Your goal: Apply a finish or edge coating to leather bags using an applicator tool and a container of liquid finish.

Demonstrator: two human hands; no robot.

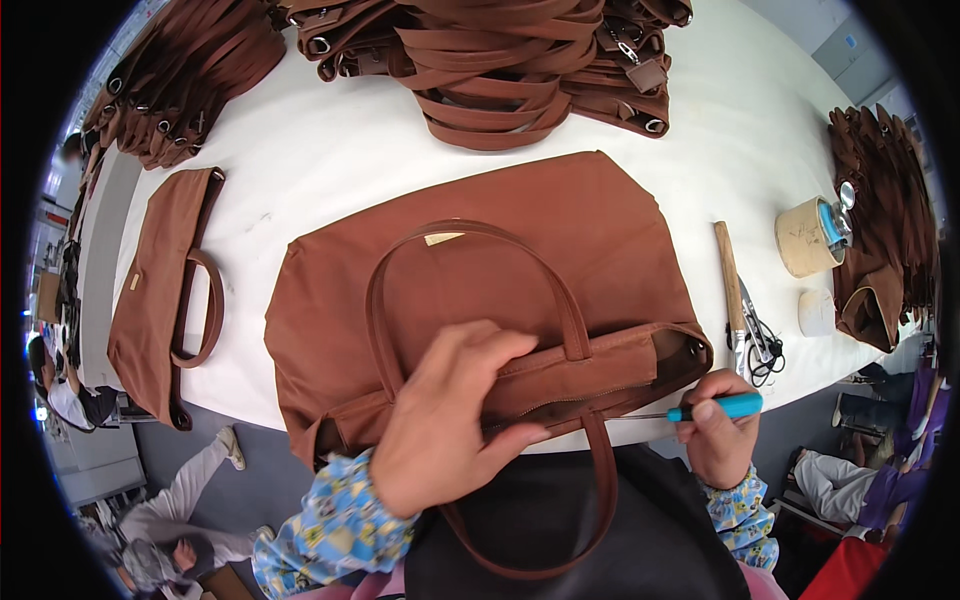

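A brown tote bag (pixel 480 270) lies flat on the white table with its zipped opening toward me and one looped handle hanging over the front edge. My left hand (pixel 445 415) rests on the bag near the opening, thumb and forefinger apart. My right hand (pixel 720 430) grips a turquoise-handled tool (pixel 740 405), whose thin metal shaft lies at the bag's front edge beside the handle's base.
Stacked brown bags and straps (pixel 490 80) fill the back and sides of the white table (pixel 260 120). A folded bag (pixel 150 300) lies left. A wooden-handled tool (pixel 728 270), scissors (pixel 765 345), cardboard container (pixel 805 240) and white pot (pixel 815 312) sit right. Other people (pixel 180 500) are beyond.
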